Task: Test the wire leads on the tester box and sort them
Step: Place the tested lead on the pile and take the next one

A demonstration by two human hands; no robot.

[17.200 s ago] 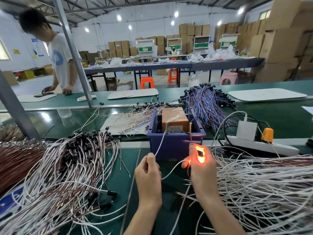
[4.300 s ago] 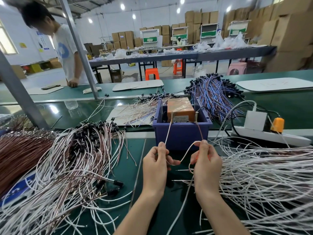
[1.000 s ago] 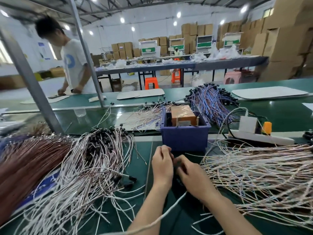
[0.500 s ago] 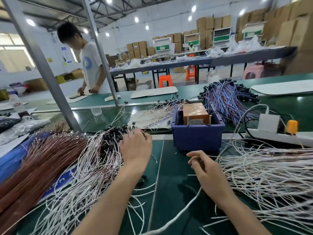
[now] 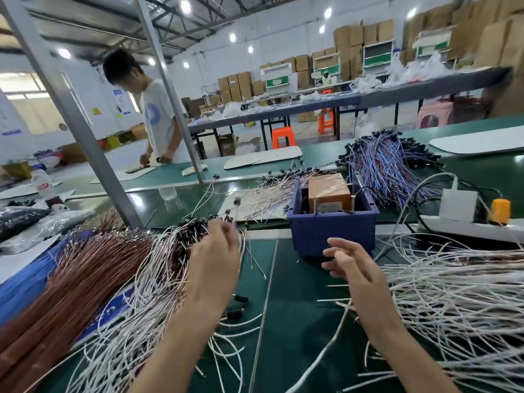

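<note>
Green bench (image 5: 297, 321), L hand (image 5: 212, 273) over leads (image 5: 153, 282)

Bench (image 5: 297, 321) green; bin (image 5: 331, 234) navy; tester (image 5: 329, 188) orange-brown. Right leads (image 5: 453, 302) white; left leads (image 5: 141, 279) white with black tips; wires (image 5: 79, 279) beside them copper-brown, sheet (image 5: 19, 282) under them blue. Rear bundle (image 5: 388, 168) blue and violet, black-tipped. Power strip (image 5: 459, 226) white, its plug (image 5: 500, 209) orange; stools (image 5: 283, 136) orange.

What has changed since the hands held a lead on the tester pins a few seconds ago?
The left hand has moved left, over the left pile; its blurred fingers hide whether it holds the lead. The right hand has let go and hangs open before the box. No lead touches the pins now. The box, tester and right pile stayed put.
</note>
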